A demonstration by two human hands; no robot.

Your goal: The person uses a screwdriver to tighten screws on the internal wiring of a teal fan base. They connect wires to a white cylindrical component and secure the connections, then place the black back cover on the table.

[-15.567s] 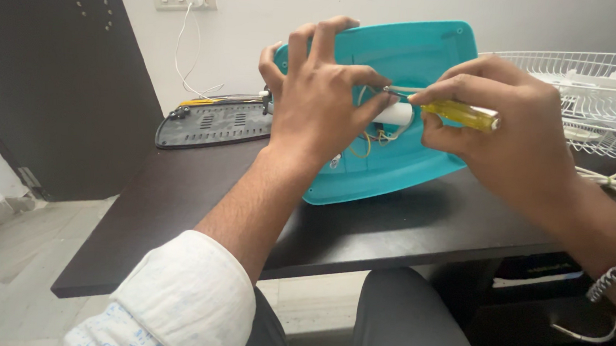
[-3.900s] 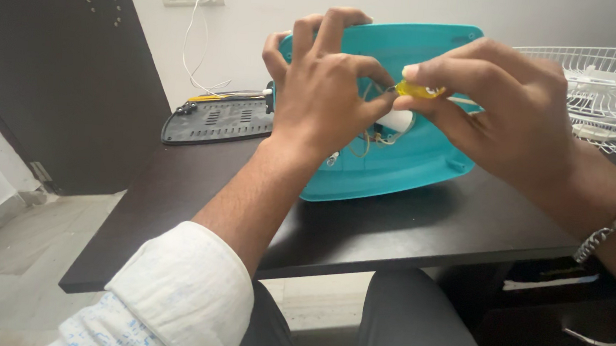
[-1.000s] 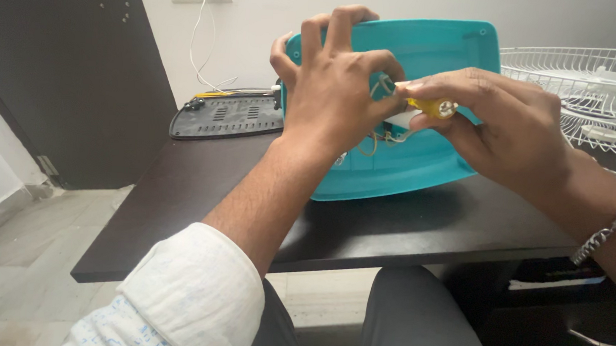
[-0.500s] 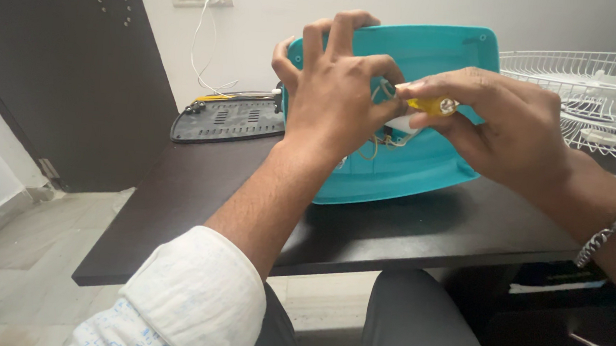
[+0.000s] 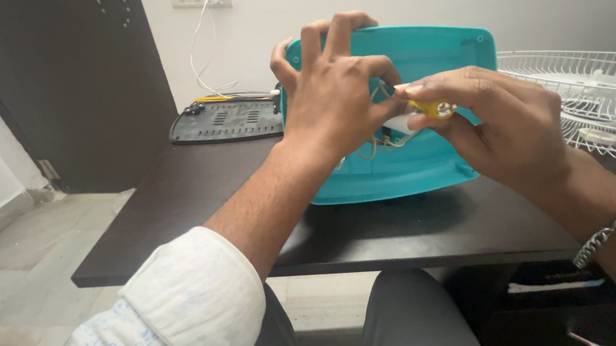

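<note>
Teal plastic, a shallow housing (image 5: 424, 167), stands tilted on edge on the dark worktop (image 5: 419, 231), its open side toward the person. The left hand (image 5: 331, 99) grips its near-left rim, fingers (image 5: 332, 37) hooked over the top edge. The right hand (image 5: 499, 128) pinches a yellow-handled screwdriver (image 5: 439, 108), fingers clamped on the handle, tip aimed left into white parts and thin wires (image 5: 394, 132) inside the housing. Against half a second ago the hands and tool sit almost unchanged; only the view shifts slightly, so the tool work at that spot looks ongoing. A wire fan guard (image 5: 588, 91) lies just right of the housing, close to the right wrist. A grey vented panel (image 5: 225, 120) lies far left near the wall. The worktop's near edge is just below the forearms, with bare worktop at the near left.
</note>
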